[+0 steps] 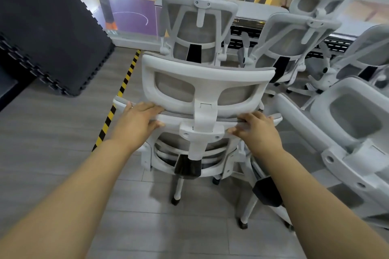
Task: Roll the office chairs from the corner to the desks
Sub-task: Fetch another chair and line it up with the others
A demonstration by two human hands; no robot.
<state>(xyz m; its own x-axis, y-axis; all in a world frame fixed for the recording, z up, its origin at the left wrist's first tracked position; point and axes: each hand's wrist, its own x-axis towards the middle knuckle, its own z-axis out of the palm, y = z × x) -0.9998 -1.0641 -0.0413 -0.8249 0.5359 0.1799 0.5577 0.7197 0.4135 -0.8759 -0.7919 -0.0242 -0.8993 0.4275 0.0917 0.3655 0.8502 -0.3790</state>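
A white-framed office chair with grey mesh stands right in front of me, its back toward me. My left hand grips the top edge of its backrest on the left, below the headrest. My right hand grips the same edge on the right of the headrest post. Its castors rest on the grey floor. Straight ahead a second chair of the same kind stands at a white desk.
Two more chairs stand at the desk on the right, and another chair is close at my right. Stacked black foam mats fill the left. A yellow-black tape line runs along the floor. A glass wall lies beyond the desk.
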